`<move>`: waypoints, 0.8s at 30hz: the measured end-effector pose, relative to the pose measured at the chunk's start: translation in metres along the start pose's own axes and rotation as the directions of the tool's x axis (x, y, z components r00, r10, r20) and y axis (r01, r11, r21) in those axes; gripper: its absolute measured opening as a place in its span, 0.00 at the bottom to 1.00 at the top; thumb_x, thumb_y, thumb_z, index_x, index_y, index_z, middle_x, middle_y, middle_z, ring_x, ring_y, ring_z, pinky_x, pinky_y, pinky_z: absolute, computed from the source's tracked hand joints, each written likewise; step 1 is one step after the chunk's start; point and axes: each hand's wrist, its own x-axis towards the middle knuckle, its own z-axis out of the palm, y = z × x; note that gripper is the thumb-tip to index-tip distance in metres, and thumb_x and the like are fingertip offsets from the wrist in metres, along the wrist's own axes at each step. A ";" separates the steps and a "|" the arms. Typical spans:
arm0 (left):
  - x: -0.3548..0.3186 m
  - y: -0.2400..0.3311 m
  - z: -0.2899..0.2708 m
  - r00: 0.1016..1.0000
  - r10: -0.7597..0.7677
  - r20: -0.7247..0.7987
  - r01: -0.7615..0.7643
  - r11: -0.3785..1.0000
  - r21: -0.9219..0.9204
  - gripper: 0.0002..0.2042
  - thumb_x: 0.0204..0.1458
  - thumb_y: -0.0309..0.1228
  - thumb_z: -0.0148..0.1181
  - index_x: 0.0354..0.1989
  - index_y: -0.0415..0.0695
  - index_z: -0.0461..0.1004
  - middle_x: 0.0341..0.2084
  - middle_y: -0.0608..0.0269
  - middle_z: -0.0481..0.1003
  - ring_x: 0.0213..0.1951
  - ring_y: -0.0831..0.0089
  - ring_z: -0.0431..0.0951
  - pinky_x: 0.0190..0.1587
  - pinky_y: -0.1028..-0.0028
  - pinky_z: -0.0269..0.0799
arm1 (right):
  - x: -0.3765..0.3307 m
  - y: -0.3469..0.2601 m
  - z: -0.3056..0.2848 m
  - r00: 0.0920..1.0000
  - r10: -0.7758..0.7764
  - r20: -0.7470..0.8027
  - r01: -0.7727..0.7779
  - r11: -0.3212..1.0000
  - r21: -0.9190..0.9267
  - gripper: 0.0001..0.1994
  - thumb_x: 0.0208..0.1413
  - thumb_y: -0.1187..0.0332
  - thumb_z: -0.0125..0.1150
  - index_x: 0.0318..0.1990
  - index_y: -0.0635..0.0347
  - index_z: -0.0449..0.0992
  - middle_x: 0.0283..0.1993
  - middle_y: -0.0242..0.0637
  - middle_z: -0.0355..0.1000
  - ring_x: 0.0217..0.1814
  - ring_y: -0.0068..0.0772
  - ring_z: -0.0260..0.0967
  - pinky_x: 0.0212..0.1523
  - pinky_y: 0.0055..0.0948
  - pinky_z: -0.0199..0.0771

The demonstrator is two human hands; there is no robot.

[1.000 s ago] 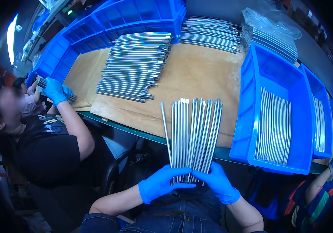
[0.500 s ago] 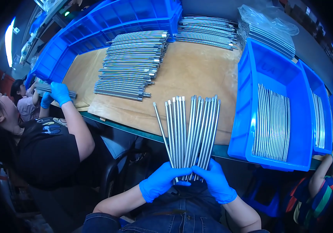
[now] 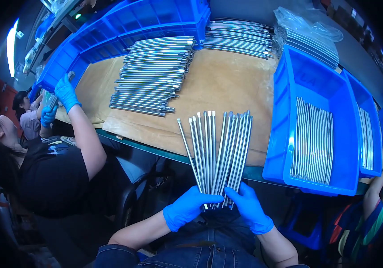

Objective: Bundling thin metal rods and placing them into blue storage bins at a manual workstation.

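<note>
Metal rods held in a loose fan by two gloved hands. The lower ends are gripped by the left hand (image 3: 191, 206) and the right hand (image 3: 248, 209) together, with the thumbs almost meeting in front. The rod bundle (image 3: 218, 174) is directed away from the body, its long axis running toward the table; neither hand is nearer to it. Its upper ends are seen against the brown table covering (image 3: 236, 80); whether contact is made cannot be told. To the right, nearer the right hand, an open blue bin (image 3: 281, 89) is partly filled with parallel rods (image 3: 312, 143), laid lengthwise to the wearer. Rods are also contained in a second bin (image 3: 351, 96) beyond it. Ahead and left, a rod stack (image 3: 151, 76) is laid crosswise to the bundle. Farther back, another pile (image 3: 238, 38) is placed beside blue crates (image 3: 156, 31), whose contents cannot be seen.
</note>
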 end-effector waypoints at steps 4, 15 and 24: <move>0.001 -0.001 0.002 1.000 0.030 -0.007 -0.030 0.999 -0.033 0.19 0.47 0.22 0.59 0.50 0.39 0.69 0.41 0.57 0.75 0.42 0.69 0.76 0.45 0.70 0.73 | -0.001 0.004 0.000 0.999 -0.053 0.012 0.053 0.998 -0.021 0.17 0.57 0.67 0.54 0.52 0.67 0.67 0.47 0.40 0.72 0.46 0.26 0.69 0.47 0.26 0.69; -0.002 0.004 0.001 0.984 -0.113 0.134 0.149 0.943 -0.297 0.22 0.49 0.19 0.55 0.55 0.39 0.64 0.45 0.51 0.72 0.46 0.59 0.74 0.51 0.56 0.71 | -0.005 0.006 -0.012 0.969 -0.229 0.094 0.246 0.845 -0.475 0.15 0.57 0.66 0.53 0.48 0.66 0.69 0.42 0.45 0.72 0.38 0.36 0.72 0.37 0.30 0.71; -0.004 0.007 0.009 0.992 -0.090 0.090 0.106 0.974 -0.201 0.19 0.48 0.22 0.57 0.51 0.37 0.68 0.41 0.52 0.75 0.42 0.64 0.77 0.44 0.67 0.75 | 0.004 -0.048 0.003 0.702 -0.712 -0.011 0.350 0.358 -0.866 0.08 0.50 0.74 0.58 0.38 0.61 0.74 0.34 0.40 0.69 0.32 0.40 0.70 0.31 0.32 0.69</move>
